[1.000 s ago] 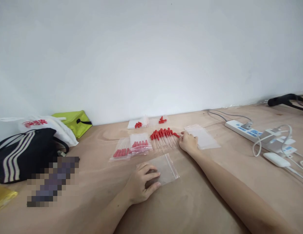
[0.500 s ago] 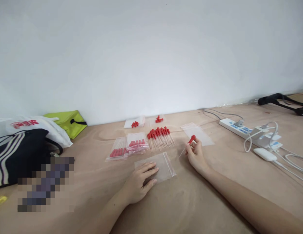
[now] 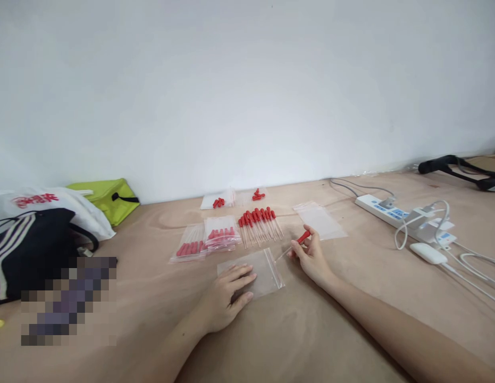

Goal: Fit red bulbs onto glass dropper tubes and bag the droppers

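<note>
My left hand [image 3: 227, 298] lies with fingers apart on a clear zip bag [image 3: 265, 271], whose zip end points right. My right hand [image 3: 313, 260] pinches a dropper [image 3: 303, 237] with a red rubber bulb; its thin clear tube slants down-left, the tip close to the bag's zip end. Whether tip and bag touch, I cannot tell. Behind the bag, several red-bulbed droppers [image 3: 258, 217] lie in a row, bulbs toward the wall. To their left are zip bags [image 3: 221, 234] holding more of them, one pack [image 3: 189, 248] lying further left.
Loose red bulbs [image 3: 218, 202] lie on bags near the wall, with another small pile [image 3: 258, 196] beside them. A flat zip bag [image 3: 321, 221] is behind my right hand. At right are a power strip [image 3: 402, 215], cables and a white adapter [image 3: 428, 253]; at left, a black bag [image 3: 35, 255].
My right hand has shifted slightly left and tilted the dropper, bringing its tube tip to the bag's zip end. The left hand stays on the bag; the view has shifted a little.
</note>
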`<move>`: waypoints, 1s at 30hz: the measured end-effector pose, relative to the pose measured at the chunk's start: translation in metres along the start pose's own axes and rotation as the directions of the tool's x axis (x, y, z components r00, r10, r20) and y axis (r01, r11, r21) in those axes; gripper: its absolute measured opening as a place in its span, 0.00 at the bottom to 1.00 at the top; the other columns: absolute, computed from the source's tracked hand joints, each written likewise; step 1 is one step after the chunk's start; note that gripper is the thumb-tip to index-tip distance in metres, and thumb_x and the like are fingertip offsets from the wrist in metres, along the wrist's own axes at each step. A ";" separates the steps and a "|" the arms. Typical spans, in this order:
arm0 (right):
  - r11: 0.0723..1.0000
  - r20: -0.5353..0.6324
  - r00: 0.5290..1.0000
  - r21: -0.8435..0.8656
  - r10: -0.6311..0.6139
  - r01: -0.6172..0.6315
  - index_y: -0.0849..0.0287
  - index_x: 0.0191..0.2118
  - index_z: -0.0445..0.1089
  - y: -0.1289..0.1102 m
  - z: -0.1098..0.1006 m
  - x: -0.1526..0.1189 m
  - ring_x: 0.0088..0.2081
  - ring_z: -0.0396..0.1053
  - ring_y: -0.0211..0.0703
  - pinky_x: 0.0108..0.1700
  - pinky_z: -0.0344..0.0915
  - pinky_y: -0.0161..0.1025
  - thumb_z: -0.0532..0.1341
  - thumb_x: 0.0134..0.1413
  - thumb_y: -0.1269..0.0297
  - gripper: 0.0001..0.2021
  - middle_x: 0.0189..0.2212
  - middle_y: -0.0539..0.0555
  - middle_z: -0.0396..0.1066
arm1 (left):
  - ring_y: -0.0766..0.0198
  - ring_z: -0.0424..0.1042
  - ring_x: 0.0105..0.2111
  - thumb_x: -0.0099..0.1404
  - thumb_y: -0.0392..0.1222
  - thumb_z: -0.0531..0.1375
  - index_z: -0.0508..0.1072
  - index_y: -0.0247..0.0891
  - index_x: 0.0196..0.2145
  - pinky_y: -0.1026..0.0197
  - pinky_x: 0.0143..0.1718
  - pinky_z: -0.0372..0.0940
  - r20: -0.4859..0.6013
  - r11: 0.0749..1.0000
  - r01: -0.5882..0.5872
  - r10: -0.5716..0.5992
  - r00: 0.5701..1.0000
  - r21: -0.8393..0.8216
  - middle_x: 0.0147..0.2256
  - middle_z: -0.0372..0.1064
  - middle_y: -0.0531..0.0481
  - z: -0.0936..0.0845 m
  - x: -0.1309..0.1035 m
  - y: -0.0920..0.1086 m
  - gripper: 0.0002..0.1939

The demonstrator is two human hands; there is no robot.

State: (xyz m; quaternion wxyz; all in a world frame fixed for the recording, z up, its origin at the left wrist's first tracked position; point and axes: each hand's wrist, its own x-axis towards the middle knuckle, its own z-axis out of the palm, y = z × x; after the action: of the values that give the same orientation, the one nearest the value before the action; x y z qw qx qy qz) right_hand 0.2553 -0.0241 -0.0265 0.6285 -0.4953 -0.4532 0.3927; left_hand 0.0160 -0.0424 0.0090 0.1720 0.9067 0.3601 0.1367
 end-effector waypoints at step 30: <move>0.976 0.676 0.718 -0.009 0.165 -0.216 0.59 0.30 0.65 -0.013 -0.002 -0.006 0.31 0.68 0.36 0.35 0.63 0.37 0.65 0.37 0.55 0.15 0.28 0.50 0.71 | 0.59 0.58 0.54 0.63 0.41 0.51 0.57 0.44 0.56 0.52 0.53 0.57 -0.067 0.997 0.030 -0.034 0.997 -0.065 0.54 0.58 0.49 -0.002 -0.003 0.001 0.23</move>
State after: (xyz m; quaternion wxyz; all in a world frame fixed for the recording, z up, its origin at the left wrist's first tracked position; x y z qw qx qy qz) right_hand 0.2561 -0.0329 -0.0147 0.3957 -0.3416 -0.5819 0.6230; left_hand 0.0139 -0.0442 0.0107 0.1908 0.8896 0.3757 0.1762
